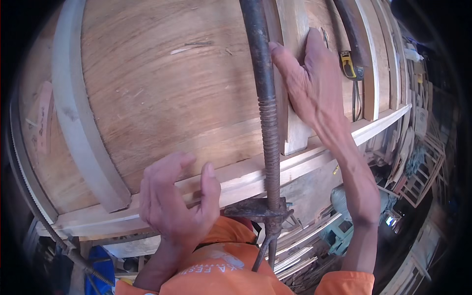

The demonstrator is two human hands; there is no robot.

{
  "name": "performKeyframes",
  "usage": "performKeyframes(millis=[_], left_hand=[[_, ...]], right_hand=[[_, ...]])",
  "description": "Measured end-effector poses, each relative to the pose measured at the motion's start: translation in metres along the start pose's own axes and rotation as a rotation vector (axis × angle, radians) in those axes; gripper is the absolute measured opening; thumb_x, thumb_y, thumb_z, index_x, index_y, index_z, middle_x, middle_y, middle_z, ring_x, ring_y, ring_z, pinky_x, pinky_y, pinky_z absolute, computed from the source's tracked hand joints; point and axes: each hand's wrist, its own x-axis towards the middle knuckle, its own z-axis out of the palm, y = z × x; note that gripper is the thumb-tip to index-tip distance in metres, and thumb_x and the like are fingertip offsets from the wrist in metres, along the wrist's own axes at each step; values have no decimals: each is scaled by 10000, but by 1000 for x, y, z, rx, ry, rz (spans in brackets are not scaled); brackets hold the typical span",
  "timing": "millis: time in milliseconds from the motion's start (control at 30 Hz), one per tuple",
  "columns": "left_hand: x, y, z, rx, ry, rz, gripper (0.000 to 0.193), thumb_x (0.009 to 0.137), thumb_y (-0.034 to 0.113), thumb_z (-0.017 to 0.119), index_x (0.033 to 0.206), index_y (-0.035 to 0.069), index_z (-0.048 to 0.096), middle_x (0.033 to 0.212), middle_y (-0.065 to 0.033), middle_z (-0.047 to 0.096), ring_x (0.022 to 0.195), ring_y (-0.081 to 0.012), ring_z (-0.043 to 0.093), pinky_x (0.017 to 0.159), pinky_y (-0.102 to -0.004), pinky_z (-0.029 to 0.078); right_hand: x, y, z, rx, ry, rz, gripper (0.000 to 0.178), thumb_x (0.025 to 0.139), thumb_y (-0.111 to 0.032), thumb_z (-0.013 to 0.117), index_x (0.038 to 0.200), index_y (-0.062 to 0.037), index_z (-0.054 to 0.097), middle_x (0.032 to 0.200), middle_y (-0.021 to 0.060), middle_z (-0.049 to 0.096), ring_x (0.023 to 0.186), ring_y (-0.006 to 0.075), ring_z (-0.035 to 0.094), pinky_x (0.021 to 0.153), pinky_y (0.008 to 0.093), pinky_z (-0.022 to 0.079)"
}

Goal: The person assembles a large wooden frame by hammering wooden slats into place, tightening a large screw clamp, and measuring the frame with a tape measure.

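Observation:
My right hand (319, 81) straddles a pale wooden slat (295, 140), its thumb by the left edge and its fingers at the right side, some of them hidden. Close to its left runs a long dark metal bar clamp (265, 93) with a threaded lower part. The clamp's jaw (258, 207) sits at the front rail (241, 184) of the wooden frame. My left hand (179, 199) hovers over that rail, left of the clamp. It holds nothing, with thumb and fingers apart and loosely curled.
A yellow and black tape measure (350, 66) lies right of my right hand. Another slat (86, 118) crosses the plywood panel (172, 98) on the left. A second threaded clamp (78, 260) is at lower left. Wood scraps and a teal block (337, 233) lie below right.

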Motion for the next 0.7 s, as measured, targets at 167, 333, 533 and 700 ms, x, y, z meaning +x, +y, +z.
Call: performKeyframes(millis=[167, 333, 533, 700], left_hand=[[3, -8, 6, 39, 21, 66, 331, 812, 48, 826, 1087, 17, 643, 951, -120, 698, 764, -312, 672, 681, -400, 532], [1, -2, 0, 54, 16, 22, 315, 827, 45, 807, 1093, 35, 637, 966, -88, 697, 784, -271, 651, 677, -377, 486], [1, -4, 2, 33, 44, 16, 310, 820, 41, 821, 1070, 18, 640, 926, -110, 670, 747, -306, 648, 661, -400, 509], [5, -1, -7, -9, 77, 26, 294, 823, 34, 823, 1062, 20, 651, 938, -118, 671, 770, -320, 654, 670, -408, 518]], right_hand=[[3, 1, 0, -10, 1, 11, 561, 978, -494, 673, 837, 8, 467, 664, 95, 465, 646, 181, 485, 603, 388, 438], [7, -9, -11, -34, -75, 4, 544, 948, -444, 653, 828, 58, 482, 655, 201, 515, 638, 294, 560, 616, 454, 480], [3, -10, -10, -75, -86, -12, 514, 918, -381, 641, 832, 106, 500, 614, 285, 563, 581, 380, 620, 590, 505, 517], [1, -12, -9, 9, -48, 1, 524, 933, -394, 642, 881, 107, 499, 622, 291, 568, 597, 414, 626, 582, 514, 505]])
